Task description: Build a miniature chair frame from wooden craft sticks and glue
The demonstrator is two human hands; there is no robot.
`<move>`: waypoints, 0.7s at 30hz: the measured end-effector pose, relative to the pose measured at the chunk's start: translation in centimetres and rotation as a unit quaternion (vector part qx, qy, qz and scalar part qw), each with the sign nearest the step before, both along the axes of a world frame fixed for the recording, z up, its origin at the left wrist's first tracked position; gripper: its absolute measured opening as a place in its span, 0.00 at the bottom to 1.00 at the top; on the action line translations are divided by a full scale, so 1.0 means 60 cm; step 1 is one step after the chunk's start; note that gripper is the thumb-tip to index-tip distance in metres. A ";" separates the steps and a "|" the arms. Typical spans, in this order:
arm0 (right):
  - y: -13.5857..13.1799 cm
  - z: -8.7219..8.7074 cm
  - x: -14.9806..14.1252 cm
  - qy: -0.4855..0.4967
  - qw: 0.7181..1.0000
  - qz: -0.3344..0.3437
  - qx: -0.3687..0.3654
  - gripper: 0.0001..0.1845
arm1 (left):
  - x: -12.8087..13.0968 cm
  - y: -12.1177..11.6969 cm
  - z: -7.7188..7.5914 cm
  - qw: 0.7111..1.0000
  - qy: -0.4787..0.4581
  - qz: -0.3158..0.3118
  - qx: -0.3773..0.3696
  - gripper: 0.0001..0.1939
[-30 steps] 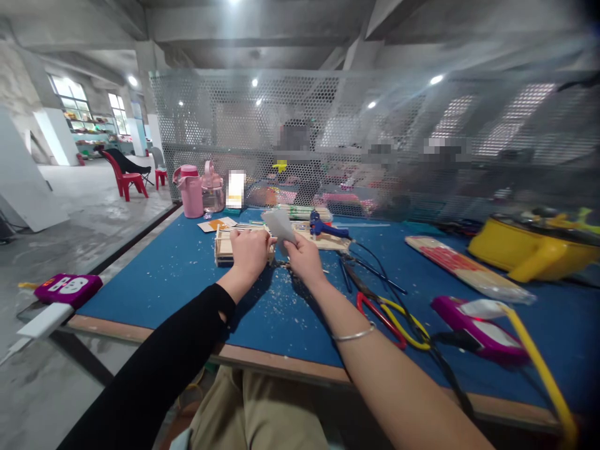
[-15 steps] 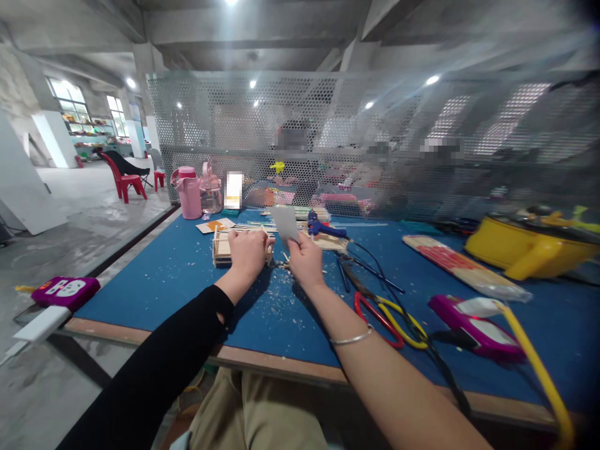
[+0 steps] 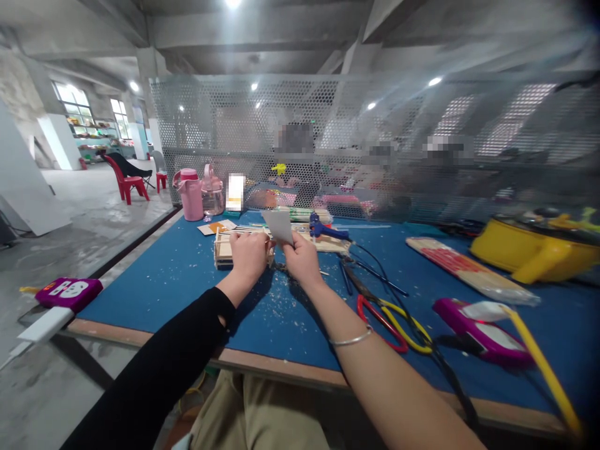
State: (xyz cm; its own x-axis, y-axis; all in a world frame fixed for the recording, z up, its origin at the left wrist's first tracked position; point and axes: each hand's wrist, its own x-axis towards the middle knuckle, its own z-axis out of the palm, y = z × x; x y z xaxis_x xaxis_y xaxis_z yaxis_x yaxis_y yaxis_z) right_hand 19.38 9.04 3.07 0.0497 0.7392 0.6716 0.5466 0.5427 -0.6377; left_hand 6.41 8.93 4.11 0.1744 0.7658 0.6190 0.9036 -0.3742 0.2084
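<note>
My left hand (image 3: pixel 250 256) is closed over the right part of a small wooden stick frame (image 3: pixel 225 250) on the blue table. Its fingers hide much of the frame. Pinched in my right hand (image 3: pixel 302 257) is a stiff grey sheet (image 3: pixel 279 226), held tilted up beside the frame's right end. The sheet's upper part leans over towards my left fingertips, and I cannot tell whether it touches the wood. Pale chips lie scattered on the table between and below my hands.
A blue glue gun (image 3: pixel 325 228) lies beyond my right hand. Red-and-yellow-handled cutters (image 3: pixel 394 325), a purple power strip (image 3: pixel 482 331), a packet of sticks (image 3: pixel 469 269) and a yellow container (image 3: pixel 525 250) occupy the right. Pink jugs (image 3: pixel 191 197) stand at the back left before a perforated metal screen (image 3: pixel 210 125).
The grey sheet has tipped to the left and dropped slightly, its top edge now closer to my left hand. My left hand keeps its hold on the wooden frame.
</note>
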 end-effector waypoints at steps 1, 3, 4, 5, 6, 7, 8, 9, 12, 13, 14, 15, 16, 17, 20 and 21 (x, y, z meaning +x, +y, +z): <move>0.001 -0.004 0.002 -0.003 1.000 0.001 -0.007 0.18 | 0.000 0.000 0.000 1.000 0.000 0.001 0.000 0.12; 0.004 -0.011 0.006 -0.007 1.000 0.003 -0.029 0.18 | 0.000 -0.001 0.001 1.000 0.001 0.004 -0.004 0.12; 0.005 -0.014 0.007 -0.007 0.999 -0.001 -0.036 0.18 | 0.000 -0.001 0.001 1.000 0.002 0.005 -0.006 0.12; 0.005 -0.016 0.008 -0.007 0.999 -0.008 -0.038 0.18 | 0.000 -0.001 0.001 1.000 0.003 0.005 -0.007 0.12; 0.004 -0.017 0.009 -0.007 0.999 -0.016 -0.035 0.18 | 0.000 -0.001 0.001 1.000 0.003 0.004 -0.008 0.13; 0.003 -0.017 0.008 -0.010 0.999 -0.025 -0.029 0.18 | 0.000 -0.001 0.001 1.000 0.002 0.004 -0.009 0.12; 0.002 -0.017 0.008 -0.014 0.999 -0.032 -0.024 0.18 | 0.000 -0.001 0.001 1.000 0.001 0.003 -0.009 0.12; 0.000 -0.016 0.007 -0.021 0.999 -0.036 -0.023 0.18 | -0.001 0.000 0.001 1.000 0.000 0.002 -0.009 0.12; -0.005 -0.014 0.005 -0.039 0.998 -0.038 -0.037 0.18 | -0.001 0.000 0.001 1.000 -0.001 0.000 -0.009 0.13; -0.006 -0.014 0.004 -0.042 0.997 -0.041 -0.040 0.18 | -0.001 0.001 0.001 1.000 -0.002 0.000 -0.011 0.13; -0.007 -0.014 0.002 -0.043 0.997 -0.046 -0.037 0.18 | 0.000 0.001 0.000 1.000 -0.002 0.001 -0.015 0.13; -0.007 -0.013 0.002 -0.042 0.997 -0.050 -0.030 0.18 | 0.000 0.001 0.000 1.000 -0.001 0.001 -0.019 0.13; -0.007 -0.013 0.001 -0.042 0.998 -0.052 -0.021 0.18 | -0.001 0.002 0.000 1.000 0.000 0.001 -0.022 0.13; -0.006 -0.013 0.001 -0.045 0.997 -0.052 -0.016 0.18 | -0.001 0.002 0.000 1.000 0.002 0.000 -0.025 0.12; -0.003 -0.016 0.007 -0.066 0.996 -0.058 -0.028 0.18 | -0.003 0.003 -0.002 1.000 0.005 -0.003 -0.023 0.11; -0.002 -0.017 0.011 -0.069 0.994 -0.070 -0.037 0.18 | -0.004 0.003 -0.002 1.000 0.004 -0.003 -0.019 0.11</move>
